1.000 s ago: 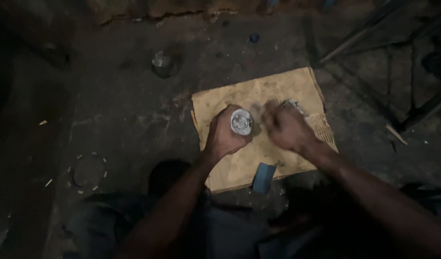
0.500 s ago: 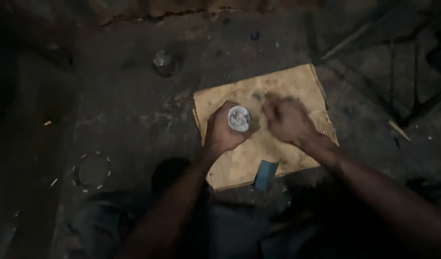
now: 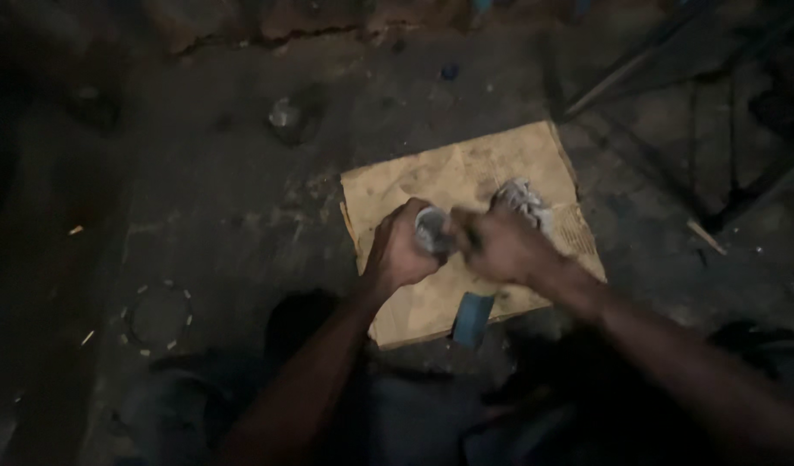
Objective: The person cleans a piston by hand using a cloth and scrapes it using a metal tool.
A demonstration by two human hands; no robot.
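The left hand (image 3: 400,252) has its fingers curled tight round a small metal cylinder (image 3: 430,230), held upright over the cardboard (image 3: 466,173), its round top facing up. The right hand (image 3: 494,244) has moved in from the right since a second ago and now touches the cylinder's top; it is blurred, fingers bent, and whether they grip anything I cannot tell. A grey rag (image 3: 521,200), covered before, now lies bare just beyond it. A blue strip (image 3: 472,318) lies at the cardboard's near edge. Far left on the dark floor (image 3: 207,207) sits a small metal cup (image 3: 285,114).
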